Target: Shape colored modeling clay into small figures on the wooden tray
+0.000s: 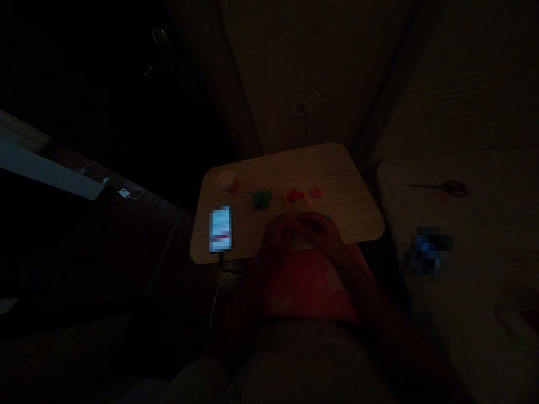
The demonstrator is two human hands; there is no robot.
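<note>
The scene is very dark. My left hand (pixel 277 234) and my right hand (pixel 322 231) meet over the near edge of a small wooden table (pixel 337 168), fingers curled together around something small I cannot make out. Just beyond them lie a green lump (pixel 261 198), a red and orange piece (pixel 295 196) and a small red ring (pixel 316 192), which look like modelling clay. A pink-lidded pot (pixel 227 180) stands at the table's far left.
A lit phone (pixel 220 228) lies on the table's left side with a cable running down. Scissors (pixel 446 188) rest on the pale bed at right. A wall socket (pixel 305 105) sits behind the table. Red cloth (pixel 307 286) covers my lap.
</note>
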